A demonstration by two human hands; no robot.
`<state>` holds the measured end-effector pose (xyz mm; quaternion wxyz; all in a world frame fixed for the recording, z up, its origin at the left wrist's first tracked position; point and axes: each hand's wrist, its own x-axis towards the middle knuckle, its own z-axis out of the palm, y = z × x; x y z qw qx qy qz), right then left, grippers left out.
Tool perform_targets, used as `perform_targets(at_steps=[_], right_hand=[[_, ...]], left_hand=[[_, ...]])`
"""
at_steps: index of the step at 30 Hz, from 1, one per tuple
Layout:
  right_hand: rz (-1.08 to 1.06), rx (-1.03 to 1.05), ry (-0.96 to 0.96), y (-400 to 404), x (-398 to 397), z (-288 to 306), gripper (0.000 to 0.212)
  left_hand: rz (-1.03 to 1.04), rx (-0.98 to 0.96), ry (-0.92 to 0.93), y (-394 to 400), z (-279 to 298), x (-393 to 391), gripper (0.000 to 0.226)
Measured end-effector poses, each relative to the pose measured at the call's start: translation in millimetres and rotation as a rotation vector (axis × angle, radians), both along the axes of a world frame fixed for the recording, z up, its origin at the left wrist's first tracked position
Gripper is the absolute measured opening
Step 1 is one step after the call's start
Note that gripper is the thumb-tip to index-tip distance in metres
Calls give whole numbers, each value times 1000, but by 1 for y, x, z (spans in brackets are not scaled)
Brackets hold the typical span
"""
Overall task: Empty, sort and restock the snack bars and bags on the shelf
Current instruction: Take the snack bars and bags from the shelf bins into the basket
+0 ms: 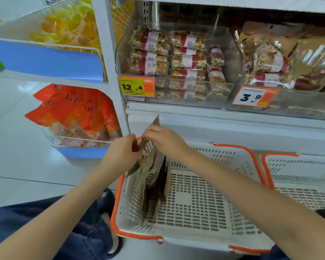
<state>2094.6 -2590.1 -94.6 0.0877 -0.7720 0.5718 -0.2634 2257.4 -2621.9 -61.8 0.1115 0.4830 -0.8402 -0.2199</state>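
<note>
A small stack of brown snack bags (154, 177) was held upright on edge at the left end of a white basket with an orange rim (118, 201), which stood on the floor below the shelf. The top edges of the bags were pinched by both hands: the left hand (123, 150) had its grip closed on the left side of the stack, and the right hand (162, 140) had its fingers curled over the top corner of one bag, as if the bags were being leafed through or squared up. A second basket (298, 175) of the same kind lay just beside the first, to the right, with nothing seen in it.

On the shelf above, a clear bin (176, 102) behind the 12.4 price tag (136, 88) was filled with red-banded snack bars (167, 59). In the neighbouring bin, behind the 3.9 tag (255, 97), bars and brown bags (311, 59) lay mixed together.

The step in hand was judged to be the emptying and sorting: bags were being gathered in one basket, while much stock remained on the shelf. The next move would call for the stack to be let go so that it stayed standing or was laid flat, and for a reach up to the mixed bin, where bags would need to be separated from bars.
</note>
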Motion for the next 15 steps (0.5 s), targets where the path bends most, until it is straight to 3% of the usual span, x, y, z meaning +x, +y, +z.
perform_targets(at_steps=[3,8,11,15], right_hand=[[7,23,-34,-9,8,-12,27],[23,-47,22,-15,9,-1,30],[34,-14,106,-18,3,-4,30],[128,125,270,-17,12,-23,36]], left_hand=[[24,31,-76,-6,-21,11,29],[-14,-34,20,-2,-22,11,21],[-42,0,-27,-1,-31,10,14],[-31,153,-155,2,-45,18,33]])
